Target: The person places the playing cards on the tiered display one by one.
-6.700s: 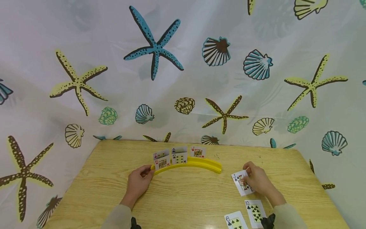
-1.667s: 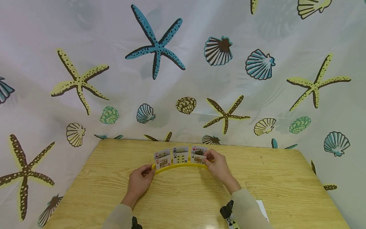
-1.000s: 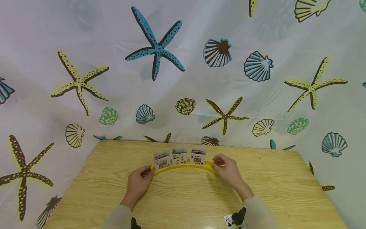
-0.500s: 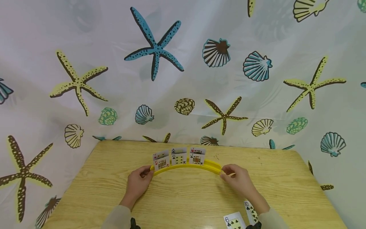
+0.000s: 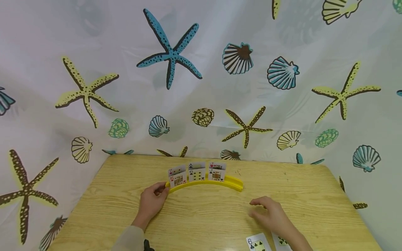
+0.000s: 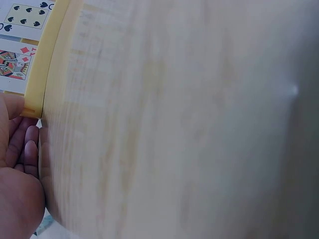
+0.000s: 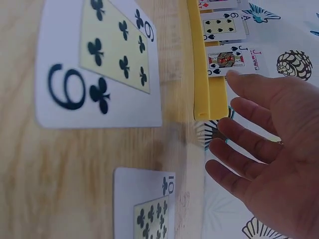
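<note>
A curved yellow card holder (image 5: 235,183) stands on the table with playing cards upright in two rows. My left hand (image 5: 152,204) pinches its left end between thumb and fingers. The front row shows a king of diamonds (image 5: 178,180), a six of spades (image 5: 197,174) and a jack of spades (image 5: 216,175). Behind them are a red seven (image 5: 176,169), an ace of spades (image 5: 196,165) and a red jack (image 5: 217,165), partly covered. My right hand (image 5: 274,217), fingers parted and holding nothing, hovers right of the holder. Beneath it lie a six of clubs (image 7: 107,62) and a ten of clubs (image 7: 144,206).
The wooden table (image 5: 201,216) runs back to a white curtain (image 5: 201,94) printed with starfish and shells, which also hangs along both sides. The right stretch of the holder's groove carries no cards.
My right hand has lifted the jack of spades off the table, stood it before the red jack and let go. It has since drawn back right and nearer. My left hand stays put.
</note>
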Action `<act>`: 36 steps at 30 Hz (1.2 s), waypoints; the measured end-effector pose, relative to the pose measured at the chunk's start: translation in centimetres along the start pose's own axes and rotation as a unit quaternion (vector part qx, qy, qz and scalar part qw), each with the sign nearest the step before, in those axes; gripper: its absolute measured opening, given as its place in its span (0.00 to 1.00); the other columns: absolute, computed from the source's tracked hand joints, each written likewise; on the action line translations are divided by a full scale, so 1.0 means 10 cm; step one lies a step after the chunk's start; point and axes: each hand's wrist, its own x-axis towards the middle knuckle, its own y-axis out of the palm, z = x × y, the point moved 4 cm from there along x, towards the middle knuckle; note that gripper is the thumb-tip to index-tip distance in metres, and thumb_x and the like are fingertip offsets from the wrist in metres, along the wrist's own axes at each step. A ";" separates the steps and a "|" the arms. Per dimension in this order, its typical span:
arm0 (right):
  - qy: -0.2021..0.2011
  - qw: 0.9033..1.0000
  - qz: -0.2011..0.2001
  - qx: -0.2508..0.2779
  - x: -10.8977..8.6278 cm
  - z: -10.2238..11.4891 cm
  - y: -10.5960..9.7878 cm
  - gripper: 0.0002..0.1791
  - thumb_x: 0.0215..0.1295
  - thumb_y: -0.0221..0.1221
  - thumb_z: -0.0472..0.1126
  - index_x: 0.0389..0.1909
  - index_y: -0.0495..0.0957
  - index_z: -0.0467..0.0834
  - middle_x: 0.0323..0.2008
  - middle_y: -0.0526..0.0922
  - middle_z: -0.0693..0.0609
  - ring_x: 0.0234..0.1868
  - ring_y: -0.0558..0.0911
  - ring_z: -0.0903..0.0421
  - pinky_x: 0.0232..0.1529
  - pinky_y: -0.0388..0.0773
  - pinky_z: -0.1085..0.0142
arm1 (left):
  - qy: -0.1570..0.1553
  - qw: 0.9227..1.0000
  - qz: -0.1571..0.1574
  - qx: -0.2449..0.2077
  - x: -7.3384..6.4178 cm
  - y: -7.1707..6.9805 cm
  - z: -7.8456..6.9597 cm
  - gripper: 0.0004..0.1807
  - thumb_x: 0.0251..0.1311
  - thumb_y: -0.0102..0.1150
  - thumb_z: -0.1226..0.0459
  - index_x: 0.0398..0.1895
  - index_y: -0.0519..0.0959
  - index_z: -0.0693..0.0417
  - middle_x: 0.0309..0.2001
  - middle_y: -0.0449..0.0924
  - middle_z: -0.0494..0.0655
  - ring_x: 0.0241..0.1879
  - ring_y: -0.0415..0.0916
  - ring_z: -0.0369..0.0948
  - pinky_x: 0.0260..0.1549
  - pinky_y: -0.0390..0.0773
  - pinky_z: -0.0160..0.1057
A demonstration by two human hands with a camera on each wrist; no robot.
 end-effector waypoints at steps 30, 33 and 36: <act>-0.080 0.989 0.101 -0.067 -0.55 -0.30 0.07 0.36 0.53 0.79 0.56 0.58 0.85 0.41 0.61 0.77 0.34 0.60 0.77 0.28 0.51 0.79 0.32 | 0.006 1.000 -0.003 0.006 -0.02 -0.01 -0.03 0.15 0.72 0.65 0.63 0.58 0.87 0.59 0.45 0.90 0.53 0.39 0.82 0.39 0.41 0.79 0.34; -0.073 0.991 0.100 -0.057 -0.56 -0.30 0.07 0.36 0.52 0.79 0.56 0.58 0.85 0.40 0.61 0.76 0.33 0.60 0.76 0.27 0.51 0.78 0.29 | 0.004 1.000 -0.003 0.005 -0.02 -0.01 -0.04 0.16 0.72 0.65 0.63 0.58 0.87 0.59 0.45 0.90 0.53 0.39 0.83 0.40 0.42 0.79 0.34; -0.056 0.992 0.101 -0.049 -0.57 -0.30 0.08 0.36 0.53 0.79 0.56 0.58 0.85 0.39 0.62 0.76 0.33 0.61 0.76 0.27 0.52 0.78 0.30 | 0.002 1.000 -0.001 0.004 -0.02 -0.01 -0.04 0.16 0.72 0.65 0.62 0.58 0.86 0.59 0.45 0.90 0.53 0.40 0.83 0.40 0.42 0.79 0.35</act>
